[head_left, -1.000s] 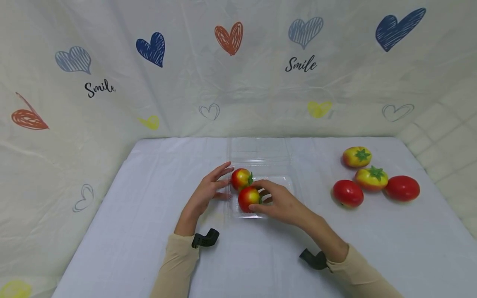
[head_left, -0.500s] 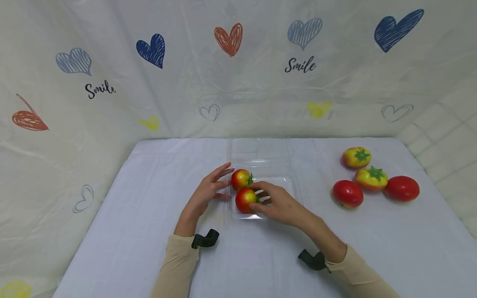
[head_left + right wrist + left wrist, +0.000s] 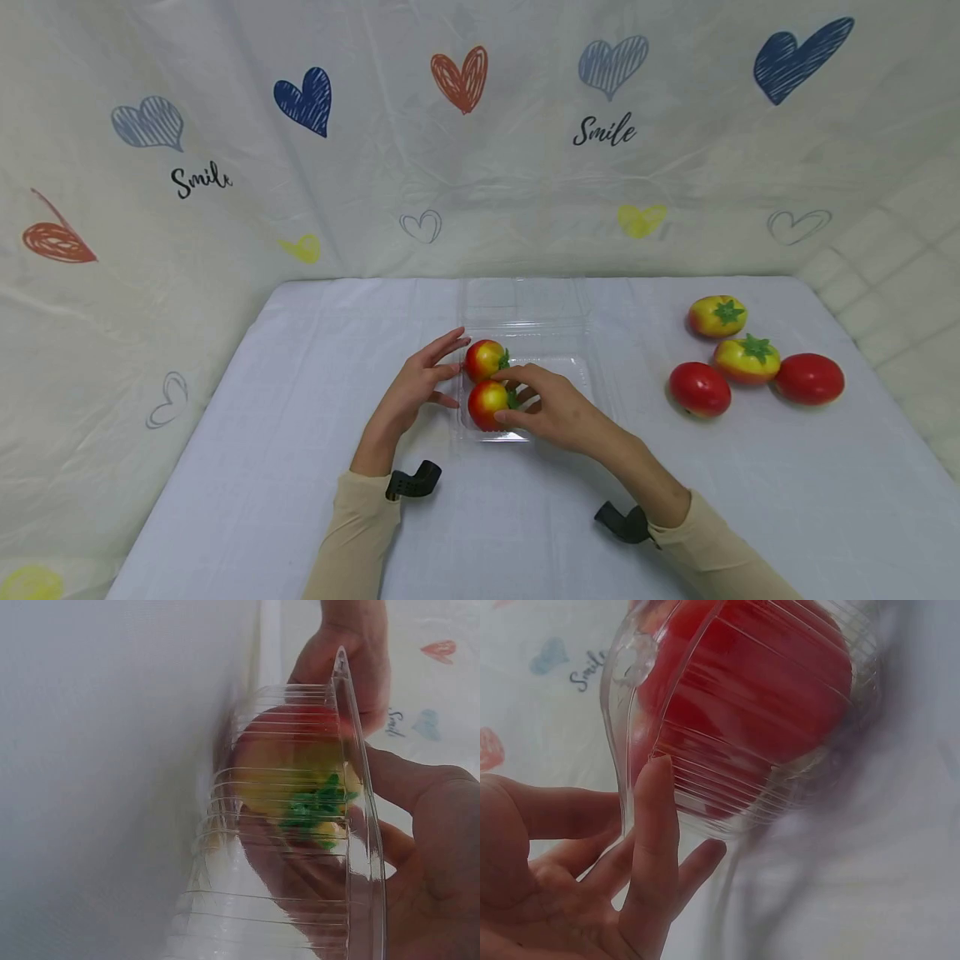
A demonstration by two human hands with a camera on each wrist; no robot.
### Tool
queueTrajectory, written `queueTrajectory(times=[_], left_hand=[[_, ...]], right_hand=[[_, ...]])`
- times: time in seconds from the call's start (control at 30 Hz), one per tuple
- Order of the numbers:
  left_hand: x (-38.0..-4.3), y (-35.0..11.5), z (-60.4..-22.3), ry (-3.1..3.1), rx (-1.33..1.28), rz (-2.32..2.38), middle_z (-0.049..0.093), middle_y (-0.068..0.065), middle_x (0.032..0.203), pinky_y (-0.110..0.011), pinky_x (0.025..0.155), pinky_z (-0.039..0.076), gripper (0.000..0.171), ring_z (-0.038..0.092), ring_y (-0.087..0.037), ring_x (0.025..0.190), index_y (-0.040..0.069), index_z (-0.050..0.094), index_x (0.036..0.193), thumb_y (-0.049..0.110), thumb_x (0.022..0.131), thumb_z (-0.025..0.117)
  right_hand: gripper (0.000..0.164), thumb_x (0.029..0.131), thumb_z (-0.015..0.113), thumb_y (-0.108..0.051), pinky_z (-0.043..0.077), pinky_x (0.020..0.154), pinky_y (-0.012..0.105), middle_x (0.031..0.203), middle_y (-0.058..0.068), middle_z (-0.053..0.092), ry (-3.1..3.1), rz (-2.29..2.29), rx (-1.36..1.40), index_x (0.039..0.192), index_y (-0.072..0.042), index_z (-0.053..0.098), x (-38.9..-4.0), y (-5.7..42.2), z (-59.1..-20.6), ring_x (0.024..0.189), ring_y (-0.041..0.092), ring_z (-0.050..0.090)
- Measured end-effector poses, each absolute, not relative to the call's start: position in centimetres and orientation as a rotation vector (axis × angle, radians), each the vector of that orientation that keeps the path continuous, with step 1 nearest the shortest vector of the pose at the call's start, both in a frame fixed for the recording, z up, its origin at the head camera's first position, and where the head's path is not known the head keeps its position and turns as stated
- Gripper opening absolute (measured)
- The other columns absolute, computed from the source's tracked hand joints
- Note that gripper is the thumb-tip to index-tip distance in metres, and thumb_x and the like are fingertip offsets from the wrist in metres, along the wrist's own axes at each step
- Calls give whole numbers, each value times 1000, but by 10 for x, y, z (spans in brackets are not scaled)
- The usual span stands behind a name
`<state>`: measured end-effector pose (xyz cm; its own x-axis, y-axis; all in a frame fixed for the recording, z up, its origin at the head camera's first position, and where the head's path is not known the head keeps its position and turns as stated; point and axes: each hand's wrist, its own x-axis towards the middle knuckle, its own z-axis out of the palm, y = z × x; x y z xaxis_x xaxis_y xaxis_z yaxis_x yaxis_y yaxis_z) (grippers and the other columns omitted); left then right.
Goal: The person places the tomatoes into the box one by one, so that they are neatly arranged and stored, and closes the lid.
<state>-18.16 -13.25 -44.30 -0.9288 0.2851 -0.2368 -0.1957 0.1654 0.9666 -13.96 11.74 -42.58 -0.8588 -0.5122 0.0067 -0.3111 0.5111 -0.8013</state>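
A clear plastic clamshell container [image 3: 573, 368] lies with its lid [image 3: 525, 302] folded back. Two red-and-yellow toy tomatoes with green leaves sit along its left side, a far tomato [image 3: 482, 359] and a near tomato [image 3: 484, 406]. Reaching in from the right, my right hand [image 3: 558, 410] holds the near tomato between thumb and fingers. In the right wrist view that tomato [image 3: 285, 761] and its leaves show through the ribbed wall. My left hand [image 3: 408, 387] stands at the container's left side, fingers extended; in the left wrist view a fingertip [image 3: 658, 769] touches the rim.
Several more toy tomatoes are grouped at the table's right: a yellow one [image 3: 717, 317] at the back, another yellow one [image 3: 747, 360], a red one [image 3: 700, 389] and a second red one [image 3: 810, 379]. A white cloth [image 3: 300, 467] covers the table. Behind hangs a heart-printed curtain [image 3: 525, 183].
My right hand has shifted slightly left, and the near tomato has moved left with it, now roughly in line with the far one. My left hand stays almost still.
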Motion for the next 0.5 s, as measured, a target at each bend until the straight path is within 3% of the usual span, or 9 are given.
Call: queueTrajectory(times=[0.5], left_hand=[[-179, -130, -436, 2094, 71, 1807, 46, -3, 164, -27, 69, 63, 60, 48, -37, 146, 27, 41, 161, 15, 105, 57]], right_hand=[[57, 91, 81, -27, 65, 87, 31, 138, 8, 65, 2506, -1260, -673, 142, -15, 59, -139, 111, -423, 111, 24, 70]])
